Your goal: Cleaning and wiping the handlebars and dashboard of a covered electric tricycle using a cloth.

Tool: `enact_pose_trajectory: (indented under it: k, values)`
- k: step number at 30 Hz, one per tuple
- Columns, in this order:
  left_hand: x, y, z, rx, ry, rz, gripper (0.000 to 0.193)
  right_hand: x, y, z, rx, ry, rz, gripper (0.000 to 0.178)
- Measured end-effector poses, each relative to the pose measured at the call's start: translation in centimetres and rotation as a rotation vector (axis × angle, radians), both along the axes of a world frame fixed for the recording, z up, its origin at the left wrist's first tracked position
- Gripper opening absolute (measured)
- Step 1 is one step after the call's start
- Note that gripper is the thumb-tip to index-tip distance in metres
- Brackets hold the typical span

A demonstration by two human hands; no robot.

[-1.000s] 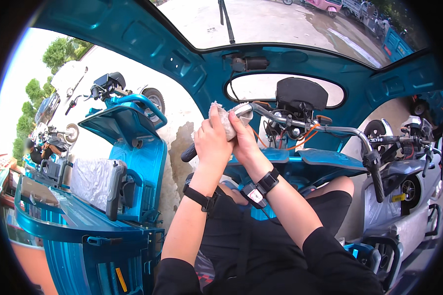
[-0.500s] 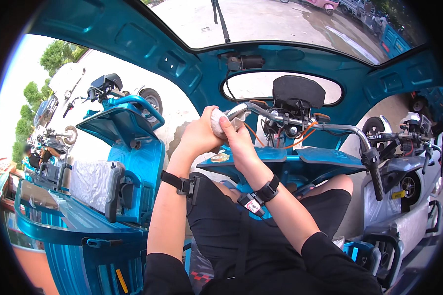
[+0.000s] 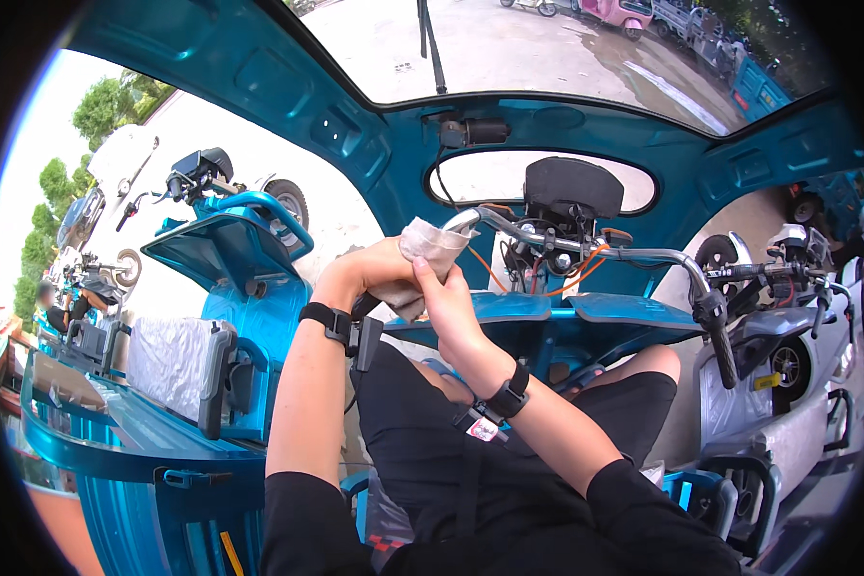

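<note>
A pale, crumpled cloth (image 3: 432, 246) is bunched around the left end of a silver handlebar (image 3: 514, 228), covering the grip there. My left hand (image 3: 379, 266) is closed on the cloth from the left side, with most of its fingers hidden. From the right, my right hand (image 3: 444, 302) grips the cloth, its thumb lying against it. A loose fold of cloth hangs below the left hand. At the handlebar's other end, the black right grip (image 3: 724, 355) is untouched.
A blue cab frame with a windshield surrounds me. Beyond the handlebar's middle stands a black display housing (image 3: 574, 187), with orange cables (image 3: 586, 264) below. Blue panels (image 3: 634, 315) sit above my knees. Other three-wheelers (image 3: 230, 240) are parked on both sides.
Both hands have shifted down and back along the grip. More cloth shows above the fingers, and a fold now hangs beneath the left hand.
</note>
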State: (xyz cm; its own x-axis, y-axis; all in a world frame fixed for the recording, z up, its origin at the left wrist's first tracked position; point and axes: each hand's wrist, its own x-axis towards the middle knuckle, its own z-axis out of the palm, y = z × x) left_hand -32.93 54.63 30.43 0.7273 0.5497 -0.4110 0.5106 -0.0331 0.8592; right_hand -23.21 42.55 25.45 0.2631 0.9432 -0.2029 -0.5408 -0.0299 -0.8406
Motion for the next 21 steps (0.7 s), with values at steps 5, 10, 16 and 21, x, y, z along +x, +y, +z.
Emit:
enact_pose_trajectory:
  k: [5, 10, 16, 21]
  values:
    - [-1.3, -3.1, -1.5, 0.604, 0.333, 0.298, 0.060, -0.2, 0.1, -0.5, -0.096, -0.010, 0.158, 0.050]
    - [-5.4, -7.5, -4.9, 1.049, 0.459, 0.371, 0.056, -3.8, -0.4, -3.6, -0.008, -0.011, 0.291, 0.043]
    - [-8.3, -9.4, -12.2, 0.890, 0.091, 0.748, 0.043, -6.5, 0.5, -5.7, 0.124, -0.334, 0.423, 0.046]
    - [-10.0, -8.1, -16.6, 0.636, 0.163, 0.598, 0.047, -6.7, -1.1, -6.1, 0.106, -0.665, 0.327, 0.048]
